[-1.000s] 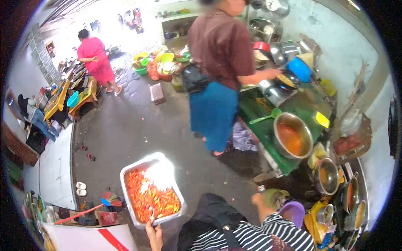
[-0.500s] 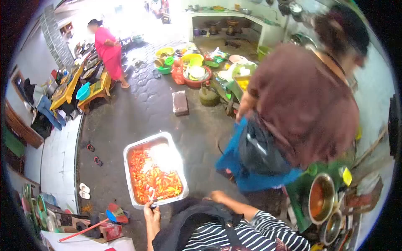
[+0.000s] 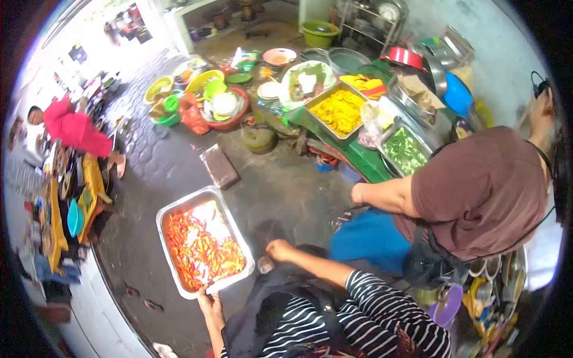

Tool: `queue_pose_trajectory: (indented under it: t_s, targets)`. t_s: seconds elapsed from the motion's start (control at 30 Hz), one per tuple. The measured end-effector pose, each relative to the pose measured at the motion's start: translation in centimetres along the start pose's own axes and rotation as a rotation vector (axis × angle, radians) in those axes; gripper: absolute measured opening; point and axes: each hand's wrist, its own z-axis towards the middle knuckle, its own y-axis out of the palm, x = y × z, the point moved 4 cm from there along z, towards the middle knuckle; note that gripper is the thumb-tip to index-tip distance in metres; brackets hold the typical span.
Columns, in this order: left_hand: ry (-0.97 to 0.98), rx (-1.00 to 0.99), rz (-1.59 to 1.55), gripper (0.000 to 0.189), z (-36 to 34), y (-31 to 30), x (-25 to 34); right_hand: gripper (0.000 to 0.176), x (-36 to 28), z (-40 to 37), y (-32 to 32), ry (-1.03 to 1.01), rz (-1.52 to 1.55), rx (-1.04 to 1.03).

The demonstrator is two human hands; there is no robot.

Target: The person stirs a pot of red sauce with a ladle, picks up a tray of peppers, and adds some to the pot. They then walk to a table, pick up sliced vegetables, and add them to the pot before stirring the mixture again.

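My left hand [image 3: 210,301] grips the near edge of a rectangular metal tray [image 3: 185,206] and holds it up over the dark floor. The tray is full of red and orange chopped chillies [image 3: 203,250] with some pale pieces. My right hand [image 3: 277,249], on a striped sleeve, hovers just right of the tray without touching it. Its fingers look curled, and I cannot make out whether anything is in them.
A person in a brown shirt [image 3: 483,191] and blue apron bends close on my right. A green table [image 3: 358,155] carries trays of yellow food [image 3: 340,110] and greens [image 3: 404,149]. A brick [image 3: 219,166], gas cylinder [image 3: 258,137] and bowls [image 3: 221,104] sit on the floor. A person in pink [image 3: 74,128] stands far left.
The view has turned, and the person in brown now bends low at my right. My right hand has come up beside the tray. My left hand still holds the tray.
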Motion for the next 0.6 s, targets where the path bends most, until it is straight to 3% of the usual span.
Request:
queue_pose_trajectory:
  t_s: [0.07, 0.1, 0.17, 0.2, 0.3, 0.43, 0.6]
  targets:
    - [-0.231, 0.017, -0.072, 0.020, 5.2, 4.8, 2.3, 0.019, 0.8, 3.1, -4.2, 0.066, 0.206, 0.164]
    - [-0.203, -0.018, -0.030, 0.019, 7.2, 8.0, 2.9, 0.018, 3.6, 6.0, -5.4, 0.135, 0.390, 0.237]
    - [-0.214, -0.077, -0.002, 0.020, 10.3, 14.4, 3.6, 0.021, 2.9, 6.6, -11.9, 0.168, 0.859, 0.330]
    - [-0.218, -0.109, 0.006, 0.021, 11.7, 18.0, 3.6, 0.023, 5.2, 8.7, -14.1, 0.165, 0.939, 0.395]
    - [-0.354, -0.233, 0.030, 0.022, 17.6, 29.4, 1.4, 0.021, 8.1, 13.5, -24.4, 0.283, 1.023, 0.706]
    - [-0.461, -0.327, 0.102, 0.026, 20.6, 39.5, -1.7, 0.018, 14.7, 16.9, -31.1, 0.362, 0.956, 1.116]
    - [-0.534, -0.408, 0.157, 0.025, 20.5, 50.8, -4.3, 0.015, 17.8, 16.5, -35.8, 0.434, 1.094, 1.286]
